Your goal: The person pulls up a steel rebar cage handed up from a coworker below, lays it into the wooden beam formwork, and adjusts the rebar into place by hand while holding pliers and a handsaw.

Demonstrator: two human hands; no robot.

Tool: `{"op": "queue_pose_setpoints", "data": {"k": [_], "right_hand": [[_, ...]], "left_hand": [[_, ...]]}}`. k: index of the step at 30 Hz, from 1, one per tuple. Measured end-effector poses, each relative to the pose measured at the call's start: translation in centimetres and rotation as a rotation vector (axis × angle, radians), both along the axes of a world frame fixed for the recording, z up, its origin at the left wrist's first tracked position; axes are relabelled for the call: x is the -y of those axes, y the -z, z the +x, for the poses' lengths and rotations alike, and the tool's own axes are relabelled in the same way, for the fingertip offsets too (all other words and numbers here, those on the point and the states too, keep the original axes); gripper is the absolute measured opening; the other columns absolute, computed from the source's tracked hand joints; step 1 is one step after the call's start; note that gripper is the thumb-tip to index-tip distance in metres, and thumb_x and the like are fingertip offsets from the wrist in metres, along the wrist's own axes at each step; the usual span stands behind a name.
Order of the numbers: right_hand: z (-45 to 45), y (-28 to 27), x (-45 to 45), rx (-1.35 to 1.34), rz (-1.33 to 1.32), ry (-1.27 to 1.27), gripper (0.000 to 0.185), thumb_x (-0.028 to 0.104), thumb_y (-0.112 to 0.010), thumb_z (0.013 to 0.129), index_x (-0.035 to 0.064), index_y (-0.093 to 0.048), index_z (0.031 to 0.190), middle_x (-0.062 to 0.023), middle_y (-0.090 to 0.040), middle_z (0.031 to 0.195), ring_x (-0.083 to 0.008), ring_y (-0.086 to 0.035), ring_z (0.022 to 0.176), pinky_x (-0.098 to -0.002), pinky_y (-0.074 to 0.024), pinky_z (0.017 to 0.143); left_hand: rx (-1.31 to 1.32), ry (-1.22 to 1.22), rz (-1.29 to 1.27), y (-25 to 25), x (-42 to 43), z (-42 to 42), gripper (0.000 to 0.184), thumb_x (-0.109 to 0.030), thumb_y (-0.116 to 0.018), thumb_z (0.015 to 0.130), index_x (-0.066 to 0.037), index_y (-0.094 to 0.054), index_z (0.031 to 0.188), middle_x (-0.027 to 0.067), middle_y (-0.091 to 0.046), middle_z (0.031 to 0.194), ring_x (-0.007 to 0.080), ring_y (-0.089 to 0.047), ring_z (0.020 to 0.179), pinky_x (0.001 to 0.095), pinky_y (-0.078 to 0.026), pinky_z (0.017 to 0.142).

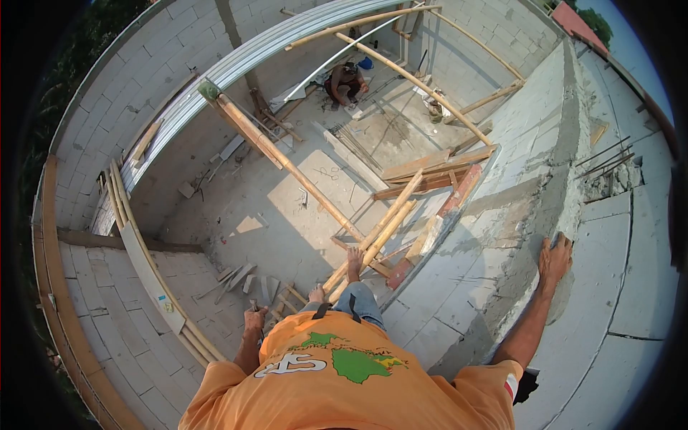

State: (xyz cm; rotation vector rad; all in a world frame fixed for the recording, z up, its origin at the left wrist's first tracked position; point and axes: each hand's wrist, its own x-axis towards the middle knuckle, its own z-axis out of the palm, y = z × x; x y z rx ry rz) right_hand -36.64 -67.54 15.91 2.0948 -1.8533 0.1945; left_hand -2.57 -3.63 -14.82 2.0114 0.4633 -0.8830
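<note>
On the right, my right hand point(555, 259) rests on the rough mortared top edge of the block wall point(534, 236), its fingers bent over the edge. My left hand point(255, 317) is low at the left of my orange shirt point(330, 373), fingers curled round something small that I cannot make out. Below me, my bare feet point(354, 264) stand on bamboo poles point(390, 222) that slope down between the walls. Blue jeans show above the feet.
A person point(346, 84) crouches on the concrete floor point(236, 201) far below. A long bamboo pole point(308, 185) crosses the room towards a metal sheet point(172, 122). Timber planks point(430, 179) lie beside the right wall. Rebar point(609, 161) sticks out at the right.
</note>
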Motion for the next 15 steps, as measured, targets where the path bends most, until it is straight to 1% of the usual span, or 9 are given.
{"op": "queue_pose_setpoints", "data": {"k": [1,3,11,15], "right_hand": [[0.04,0.03,0.0,-0.003,-0.003,0.01,0.05,0.032,-0.058,0.084,0.0057,-0.053,0.125,-0.0149,-0.052,0.126,-0.0303,-0.048,0.119,-0.047,-0.0363,0.099],[0.0,0.05,0.0,-0.007,-0.006,0.02,0.05,0.032,-0.058,0.084,0.0057,-0.053,0.125,-0.0149,-0.052,0.126,-0.0302,-0.047,0.119,-0.0472,-0.036,0.099],[-0.3,0.22,0.13,-0.003,0.0,-0.006,0.05,0.033,-0.056,0.084,0.0051,-0.052,0.126,-0.0149,-0.052,0.126,-0.0311,-0.048,0.119,-0.0477,-0.0357,0.099],[-0.31,0.29,0.22,-0.019,-0.002,0.006,0.05,0.034,-0.055,0.085,0.0053,-0.052,0.126,-0.0146,-0.052,0.126,-0.031,-0.047,0.119,-0.0477,-0.0361,0.099]], "left_hand": [[0.0,0.001,0.0,-0.24,0.13,0.04,0.022,-0.017,-0.069,0.079,-0.007,-0.053,0.067,-0.0008,-0.045,0.052,0.0104,-0.039,0.04,0.029,-0.031,0.039],[-0.025,-0.009,0.008,-0.89,0.46,0.03,0.016,-0.015,-0.07,0.077,-0.001,-0.063,0.073,-0.0007,-0.05,0.057,0.0107,-0.043,0.047,0.0289,-0.034,0.044],[-0.024,0.001,0.003,-0.03,0.37,0.34,0.018,-0.016,-0.07,0.078,-0.001,-0.062,0.071,-0.0005,-0.049,0.056,0.0116,-0.041,0.047,0.0296,-0.033,0.044],[-0.04,-0.01,-0.003,-0.51,0.58,0.55,0.019,-0.016,-0.07,0.078,-0.002,-0.061,0.069,-0.0004,-0.049,0.056,0.0117,-0.041,0.047,0.0303,-0.033,0.045]]}}
